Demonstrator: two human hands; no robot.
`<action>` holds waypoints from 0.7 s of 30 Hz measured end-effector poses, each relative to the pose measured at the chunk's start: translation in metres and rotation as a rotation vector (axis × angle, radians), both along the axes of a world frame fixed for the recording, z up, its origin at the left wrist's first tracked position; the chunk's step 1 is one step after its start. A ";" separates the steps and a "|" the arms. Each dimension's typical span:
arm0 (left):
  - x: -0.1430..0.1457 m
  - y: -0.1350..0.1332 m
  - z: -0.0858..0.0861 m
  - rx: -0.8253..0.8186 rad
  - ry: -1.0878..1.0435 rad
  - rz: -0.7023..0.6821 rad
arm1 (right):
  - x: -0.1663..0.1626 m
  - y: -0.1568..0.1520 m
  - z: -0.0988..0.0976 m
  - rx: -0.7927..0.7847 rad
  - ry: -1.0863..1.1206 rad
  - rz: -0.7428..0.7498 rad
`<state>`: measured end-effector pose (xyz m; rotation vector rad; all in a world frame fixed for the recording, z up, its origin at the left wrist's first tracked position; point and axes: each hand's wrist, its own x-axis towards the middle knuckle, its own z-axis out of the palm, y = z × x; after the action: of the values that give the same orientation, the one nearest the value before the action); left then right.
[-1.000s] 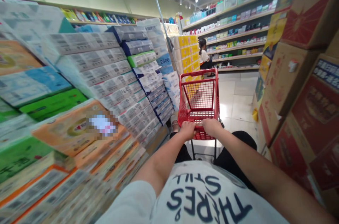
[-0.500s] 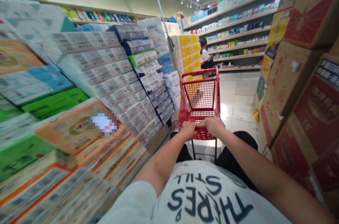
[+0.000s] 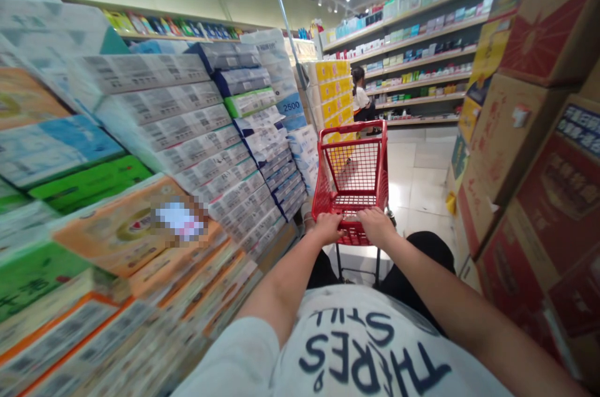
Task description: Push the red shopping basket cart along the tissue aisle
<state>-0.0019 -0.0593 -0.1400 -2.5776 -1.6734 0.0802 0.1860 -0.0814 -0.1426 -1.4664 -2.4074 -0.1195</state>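
Observation:
A red shopping cart (image 3: 354,165) with a mesh basket stands straight in front of me on thin dark legs. My left hand (image 3: 327,227) is closed over the left part of its red handle. On the right part of the same handle, my right hand (image 3: 376,226) is wrapped from above. A short gap of handle shows between the two hands. No goods can be made out in the basket.
Stacked tissue packs (image 3: 187,128) line the left side, with orange packs (image 3: 140,222) nearest. Cardboard cartons (image 3: 501,128) rise close on the right. Ahead, a person (image 3: 362,100) is low beside yellow packs (image 3: 335,90), near stocked shelves (image 3: 422,65). Pale floor tiles (image 3: 412,178) run ahead.
Both hands stay on the cart handle, with the left hand shifted slightly left in view. The stacks at the left have slid a little leftward in the picture.

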 end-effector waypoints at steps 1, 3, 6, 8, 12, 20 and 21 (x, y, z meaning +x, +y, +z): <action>0.000 0.000 0.000 -0.001 -0.006 -0.001 | -0.001 -0.004 -0.004 0.031 0.024 -0.004; 0.000 -0.002 0.000 -0.006 -0.016 0.000 | -0.005 -0.008 -0.005 0.000 0.037 -0.078; -0.003 -0.006 0.000 -0.012 -0.014 -0.002 | -0.007 0.002 0.006 -0.128 -0.024 -0.096; -0.005 -0.009 0.000 -0.015 -0.011 -0.014 | -0.006 0.011 0.014 -0.158 -0.046 -0.067; -0.007 -0.009 0.001 -0.012 -0.019 -0.007 | -0.004 0.006 0.013 -0.094 -0.035 -0.008; -0.005 -0.014 0.000 -0.018 -0.023 -0.014 | -0.013 -0.002 0.016 -0.210 -0.059 -0.113; -0.006 -0.016 0.000 -0.018 -0.026 -0.019 | -0.014 0.002 0.019 -0.234 -0.067 -0.108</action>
<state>-0.0075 -0.0751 -0.1402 -2.6184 -1.6633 0.0610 0.1720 -0.0799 -0.1237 -1.7204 -2.4635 0.0932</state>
